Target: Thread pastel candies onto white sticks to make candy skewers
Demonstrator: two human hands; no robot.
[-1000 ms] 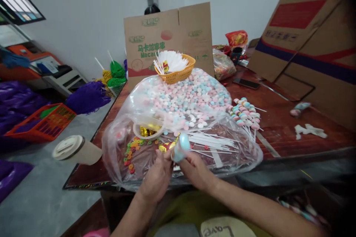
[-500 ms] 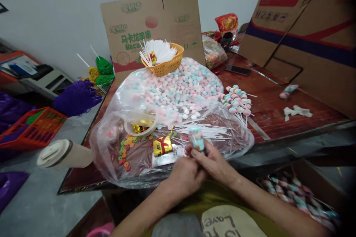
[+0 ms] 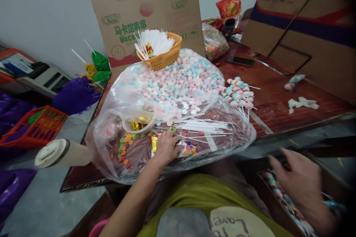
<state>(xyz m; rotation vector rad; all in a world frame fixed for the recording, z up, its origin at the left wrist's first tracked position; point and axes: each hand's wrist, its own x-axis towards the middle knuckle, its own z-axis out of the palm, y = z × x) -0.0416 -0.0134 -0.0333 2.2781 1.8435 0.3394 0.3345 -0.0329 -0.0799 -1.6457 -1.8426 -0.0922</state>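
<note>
My left hand [image 3: 167,148] lies over a white printed wrapper [image 3: 187,149] and a yellow foil piece [image 3: 154,143], its fingers apart and touching the stack. Whether it pinches a wrapper edge is hidden. At the lower right, my right hand [image 3: 302,177] is above a box of wrapped candy skewers [image 3: 278,189]. It is blurred, with thumb and forefinger apart and nothing visible between them. White sticks [image 3: 203,126] lie on the clear plastic bag [image 3: 239,133], below a heap of pink, blue and white candies [image 3: 180,77]. Unwrapped candy skewers [image 3: 238,92] are piled right of the heap.
A yellow basket [image 3: 167,59] of white sticks stands behind the candies, before an upright cardboard sheet [image 3: 133,11]. Tape [image 3: 139,126], ring candies [image 3: 122,152] and a lidded cup [image 3: 62,153] are at the left. A phone [image 3: 239,60] and carton [image 3: 314,33] are at the right.
My right hand has moved from the table front down right to the box, and the wrapped candy skewer it held is no longer visible in it. My left hand has reached forward onto the wrappers.
</note>
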